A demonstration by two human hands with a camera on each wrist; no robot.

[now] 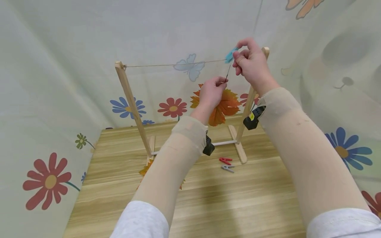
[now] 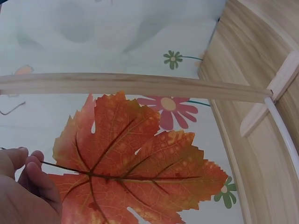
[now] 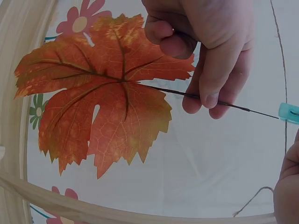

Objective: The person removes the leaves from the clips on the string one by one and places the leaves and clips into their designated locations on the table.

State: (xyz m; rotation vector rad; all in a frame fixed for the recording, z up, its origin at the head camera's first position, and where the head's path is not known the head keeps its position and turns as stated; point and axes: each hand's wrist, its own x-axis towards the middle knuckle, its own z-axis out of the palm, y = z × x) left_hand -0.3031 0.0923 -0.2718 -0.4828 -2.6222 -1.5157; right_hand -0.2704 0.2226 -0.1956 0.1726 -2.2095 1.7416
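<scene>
My left hand pinches the dark stem of an orange maple leaf between thumb and fingers, and the leaf hangs below the twine line. Up at the line near its right end, my right hand grips a light blue clothespin between thumb and index finger. In the right wrist view the thin tip of the leaf stem reaches the clothespin's end, where the twine also passes. Part of the clothespin is beyond that view's edge.
The twine runs between two wooden posts of a stand with a white bottom rod. A red clothespin and a grey clothespin lie on the wooden table. Another leaf lies there, mostly hidden by my left forearm.
</scene>
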